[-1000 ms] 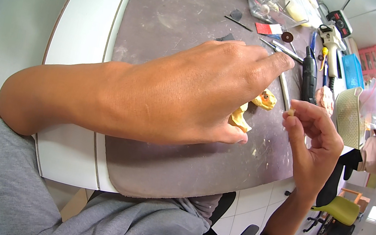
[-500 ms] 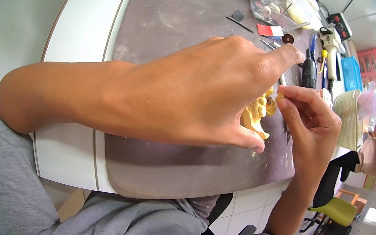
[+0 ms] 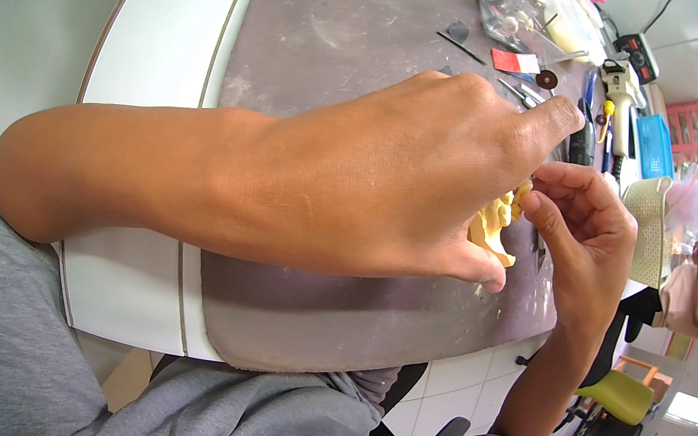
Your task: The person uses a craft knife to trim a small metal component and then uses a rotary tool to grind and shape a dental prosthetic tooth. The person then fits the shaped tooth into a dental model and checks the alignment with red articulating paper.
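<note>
My left hand reaches across the bench, back of the hand up, and grips a yellow plaster dental model. The palm and most fingers are hidden. Part of the model's jagged, tooth-like edge shows between thumb and forefinger. At that edge my right hand pinches with thumb and forefinger at a small yellow piece. I cannot tell whether the piece is separate from the model. The other right fingers are curled in.
A brown-grey mat covers the bench. Beyond my hands lie a dark disc, a red-and-white packet, a thin black rod and clear plastic bags. A blue basket and a perforated cream bin stand at the right.
The whole scene has shifted slightly right in view. My right fingertips now sit against the model's edge, and the small piece shows less between them. My left hand keeps its grip.
</note>
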The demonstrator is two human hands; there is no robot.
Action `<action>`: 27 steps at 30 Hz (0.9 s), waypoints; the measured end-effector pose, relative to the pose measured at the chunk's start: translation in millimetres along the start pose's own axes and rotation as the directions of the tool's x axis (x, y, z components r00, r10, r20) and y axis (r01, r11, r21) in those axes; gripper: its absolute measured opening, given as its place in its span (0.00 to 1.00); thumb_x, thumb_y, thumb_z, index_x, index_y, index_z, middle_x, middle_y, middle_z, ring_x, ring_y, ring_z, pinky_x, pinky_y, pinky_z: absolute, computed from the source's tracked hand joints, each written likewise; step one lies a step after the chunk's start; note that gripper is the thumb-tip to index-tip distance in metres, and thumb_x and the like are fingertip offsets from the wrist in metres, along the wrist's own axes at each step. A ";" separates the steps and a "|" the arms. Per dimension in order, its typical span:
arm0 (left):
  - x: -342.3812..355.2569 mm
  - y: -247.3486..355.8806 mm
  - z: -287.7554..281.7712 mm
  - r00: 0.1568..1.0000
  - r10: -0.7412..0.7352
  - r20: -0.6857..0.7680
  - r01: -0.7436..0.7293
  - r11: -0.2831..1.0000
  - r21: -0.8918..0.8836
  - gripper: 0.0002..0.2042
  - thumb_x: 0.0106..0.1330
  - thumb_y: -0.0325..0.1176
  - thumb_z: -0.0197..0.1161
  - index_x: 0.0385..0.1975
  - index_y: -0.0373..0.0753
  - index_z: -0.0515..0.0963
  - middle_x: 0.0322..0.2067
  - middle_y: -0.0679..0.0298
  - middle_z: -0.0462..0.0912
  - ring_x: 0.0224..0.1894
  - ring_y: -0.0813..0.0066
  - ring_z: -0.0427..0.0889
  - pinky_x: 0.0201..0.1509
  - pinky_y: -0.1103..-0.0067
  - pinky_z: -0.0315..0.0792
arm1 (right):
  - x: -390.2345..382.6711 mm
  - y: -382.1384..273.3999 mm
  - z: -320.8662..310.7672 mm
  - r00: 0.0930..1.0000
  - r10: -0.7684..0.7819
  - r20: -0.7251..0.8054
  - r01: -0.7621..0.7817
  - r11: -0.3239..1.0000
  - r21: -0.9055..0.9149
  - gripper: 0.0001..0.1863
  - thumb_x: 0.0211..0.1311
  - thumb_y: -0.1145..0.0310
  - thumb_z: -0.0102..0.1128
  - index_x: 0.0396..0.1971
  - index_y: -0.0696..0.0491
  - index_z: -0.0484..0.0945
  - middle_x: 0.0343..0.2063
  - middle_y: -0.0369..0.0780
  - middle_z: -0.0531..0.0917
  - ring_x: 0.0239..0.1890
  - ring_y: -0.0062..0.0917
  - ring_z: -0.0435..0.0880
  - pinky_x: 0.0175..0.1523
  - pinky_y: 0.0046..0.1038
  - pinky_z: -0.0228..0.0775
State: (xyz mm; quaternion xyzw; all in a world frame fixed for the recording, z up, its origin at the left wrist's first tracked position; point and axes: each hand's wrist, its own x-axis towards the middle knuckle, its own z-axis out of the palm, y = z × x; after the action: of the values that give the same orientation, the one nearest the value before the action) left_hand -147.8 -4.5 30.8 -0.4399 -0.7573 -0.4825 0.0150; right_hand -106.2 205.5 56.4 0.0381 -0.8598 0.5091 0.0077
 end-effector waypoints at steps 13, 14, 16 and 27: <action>-0.6 -1.7 -0.2 1.000 0.009 0.000 -0.009 1.000 0.014 0.43 0.44 0.35 0.77 0.61 0.35 0.60 0.34 0.51 0.79 0.33 0.54 0.79 0.37 0.69 0.74 | -1.1 -2.7 3.8 0.997 -0.075 -0.026 0.070 0.988 -0.139 0.08 0.57 0.75 0.67 0.35 0.61 0.80 0.31 0.38 0.85 0.34 0.17 0.84 0.43 0.19 0.75; -1.2 -2.5 0.4 1.000 0.016 -0.007 -0.015 1.000 0.019 0.43 0.44 0.35 0.77 0.61 0.35 0.60 0.34 0.51 0.79 0.33 0.54 0.79 0.37 0.69 0.74 | -0.3 -1.9 2.6 0.996 -0.076 -0.036 0.070 0.988 -0.140 0.07 0.57 0.75 0.66 0.35 0.61 0.80 0.31 0.37 0.85 0.34 0.16 0.84 0.43 0.18 0.75; -1.1 -2.6 0.2 1.000 0.004 0.000 -0.004 1.000 0.017 0.43 0.44 0.35 0.77 0.61 0.34 0.60 0.34 0.51 0.79 0.33 0.55 0.79 0.36 0.69 0.74 | 0.1 -1.6 0.8 0.996 -0.078 -0.048 0.070 0.986 -0.150 0.07 0.58 0.75 0.66 0.34 0.61 0.81 0.31 0.37 0.85 0.33 0.16 0.83 0.42 0.18 0.75; -1.3 -5.2 3.3 0.975 0.186 -0.124 -0.173 0.979 0.111 0.33 0.52 0.38 0.71 0.47 0.16 0.66 0.31 0.40 0.78 0.38 0.43 0.80 0.42 0.62 0.73 | -3.0 -2.5 11.5 0.956 -0.291 -0.018 0.260 0.880 -0.398 0.09 0.56 0.75 0.67 0.37 0.61 0.82 0.31 0.38 0.84 0.32 0.16 0.82 0.37 0.18 0.75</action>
State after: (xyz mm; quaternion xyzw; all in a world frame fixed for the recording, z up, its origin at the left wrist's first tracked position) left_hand -149.2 -3.6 24.8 -0.4718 -0.7349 -0.4691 0.1312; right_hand -102.7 194.4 52.9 0.1381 -0.9288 0.3219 0.1210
